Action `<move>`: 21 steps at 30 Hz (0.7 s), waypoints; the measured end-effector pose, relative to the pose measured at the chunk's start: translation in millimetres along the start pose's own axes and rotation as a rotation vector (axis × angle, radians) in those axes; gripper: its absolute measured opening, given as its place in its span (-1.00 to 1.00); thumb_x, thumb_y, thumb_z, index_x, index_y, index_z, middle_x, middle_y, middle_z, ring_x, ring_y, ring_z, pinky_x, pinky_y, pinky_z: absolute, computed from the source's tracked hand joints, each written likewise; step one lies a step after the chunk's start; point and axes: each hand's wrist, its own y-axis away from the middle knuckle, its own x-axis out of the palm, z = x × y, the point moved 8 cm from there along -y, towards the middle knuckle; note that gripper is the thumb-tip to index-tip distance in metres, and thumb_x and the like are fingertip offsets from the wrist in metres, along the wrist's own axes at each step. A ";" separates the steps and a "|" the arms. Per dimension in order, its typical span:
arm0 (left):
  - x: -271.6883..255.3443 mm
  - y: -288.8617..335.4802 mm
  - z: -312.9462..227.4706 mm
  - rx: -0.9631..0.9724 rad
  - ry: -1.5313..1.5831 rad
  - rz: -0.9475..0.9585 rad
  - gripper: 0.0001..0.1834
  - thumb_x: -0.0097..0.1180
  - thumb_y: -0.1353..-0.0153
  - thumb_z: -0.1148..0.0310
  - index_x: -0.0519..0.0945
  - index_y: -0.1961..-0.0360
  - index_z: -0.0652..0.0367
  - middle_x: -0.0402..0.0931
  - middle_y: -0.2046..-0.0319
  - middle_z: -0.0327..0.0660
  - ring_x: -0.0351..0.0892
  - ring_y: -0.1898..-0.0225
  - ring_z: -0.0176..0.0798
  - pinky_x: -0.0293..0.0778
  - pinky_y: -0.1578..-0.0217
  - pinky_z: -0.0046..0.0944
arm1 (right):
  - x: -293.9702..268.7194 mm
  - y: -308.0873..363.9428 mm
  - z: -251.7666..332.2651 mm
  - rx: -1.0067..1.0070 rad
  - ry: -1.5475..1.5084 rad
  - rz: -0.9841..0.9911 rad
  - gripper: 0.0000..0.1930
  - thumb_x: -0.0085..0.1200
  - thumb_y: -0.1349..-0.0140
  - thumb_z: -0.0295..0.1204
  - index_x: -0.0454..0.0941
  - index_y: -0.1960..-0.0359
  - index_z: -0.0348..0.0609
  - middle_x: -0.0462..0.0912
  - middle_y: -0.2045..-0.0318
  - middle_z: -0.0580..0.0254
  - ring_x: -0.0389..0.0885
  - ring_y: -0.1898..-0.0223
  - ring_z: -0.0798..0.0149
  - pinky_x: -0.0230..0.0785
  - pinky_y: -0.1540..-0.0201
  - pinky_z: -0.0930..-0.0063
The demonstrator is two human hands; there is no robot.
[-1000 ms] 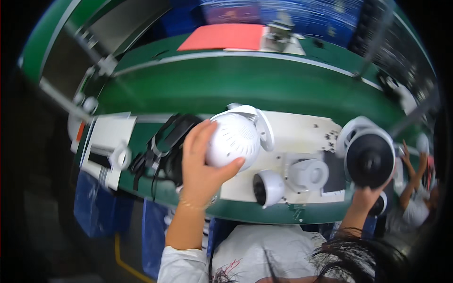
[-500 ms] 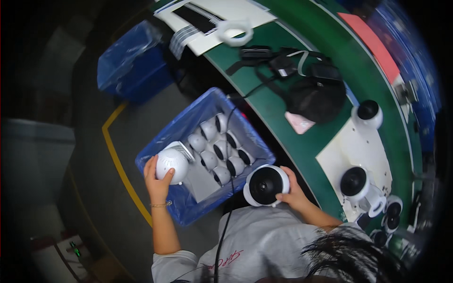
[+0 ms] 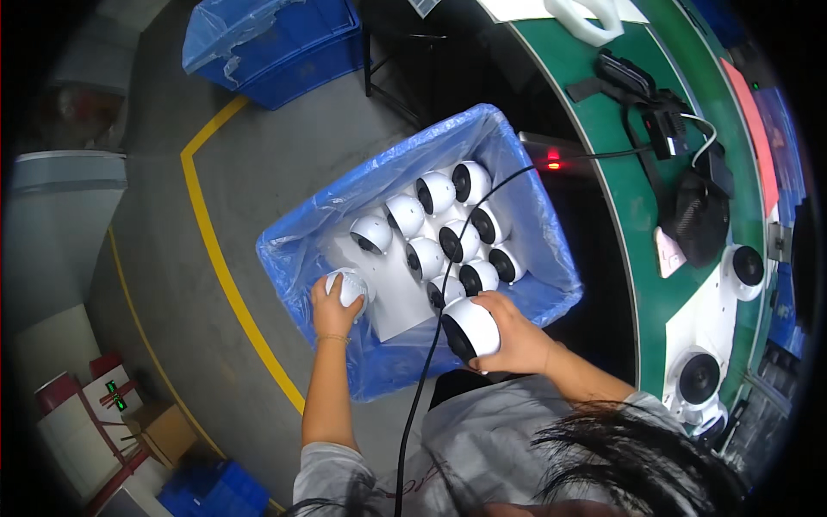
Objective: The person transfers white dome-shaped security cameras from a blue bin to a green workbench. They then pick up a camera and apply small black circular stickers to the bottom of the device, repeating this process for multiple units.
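In my left hand point(image 3: 332, 308) is a round white security camera point(image 3: 351, 285), held inside the left part of a blue crate point(image 3: 553, 258) lined with blue plastic. My right hand point(image 3: 519, 338) grips another white security camera point(image 3: 479, 324), its black face turned left, over the crate's near edge. Several like cameras point(image 3: 405, 214) stand in rows in the crate, on a white sheet point(image 3: 392, 302). A black cable point(image 3: 422, 379) hangs across the view in front of the crate and passes close by the right-hand camera.
At right curves a green workbench point(image 3: 594, 103) bearing a black cap point(image 3: 696, 220), strapped black devices point(image 3: 663, 129) and two white cameras point(image 3: 699, 379). Blue bins point(image 3: 301, 53) stand on the floor at the far left, beyond a yellow floor line point(image 3: 211, 233). A cardboard box point(image 3: 164, 431) sits lower left.
The left-hand camera has gone down into the crate. My right hand has brought its camera over the crate's near edge and turned its black face left. The view has shifted.
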 end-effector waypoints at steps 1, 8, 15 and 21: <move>9.3 -5.6 5.2 -0.004 -0.014 0.029 -0.36 0.28 0.23 0.16 0.46 0.04 0.14 0.22 -0.06 -0.02 0.17 -0.09 0.02 0.26 -0.04 -0.14 | 13.7 -5.8 -18.2 0.115 -0.073 0.098 -0.11 0.28 0.30 -0.20 0.12 -0.12 -0.27 0.22 -0.07 -0.17 0.19 -0.14 -0.04 0.09 -0.14 0.32; 62.9 -45.7 35.8 -0.006 -0.081 0.093 -0.35 0.27 0.23 0.18 0.44 0.01 0.09 0.20 -0.06 -0.02 0.12 -0.11 0.10 0.27 -0.03 -0.11 | 109.5 -76.2 -79.9 0.347 -0.487 0.236 -0.08 0.28 0.28 -0.18 0.09 -0.14 -0.32 0.23 -0.05 -0.22 0.18 -0.13 -0.04 0.04 -0.15 0.34; 103.0 -93.8 56.9 -0.043 -0.166 0.078 -0.32 0.27 0.24 0.19 0.40 -0.02 0.05 0.18 -0.09 -0.05 0.05 -0.15 0.18 0.30 0.00 -0.03 | 190.0 -141.7 -90.4 -0.011 -0.136 -0.169 -0.07 0.37 0.43 -0.35 0.12 -0.10 -0.19 0.14 -0.03 -0.17 0.15 -0.11 -0.16 0.07 -0.16 0.23; 130.0 -122.9 59.8 0.137 -0.218 0.048 -0.31 0.27 0.25 0.22 0.39 -0.02 0.07 0.18 -0.07 0.00 0.05 -0.15 0.18 0.24 -0.06 -0.04 | 209.5 -191.1 -134.5 0.012 0.023 -0.320 -0.10 0.38 0.40 -0.35 0.15 -0.10 -0.10 0.06 -0.08 -0.11 0.11 -0.12 -0.19 0.08 -0.16 0.20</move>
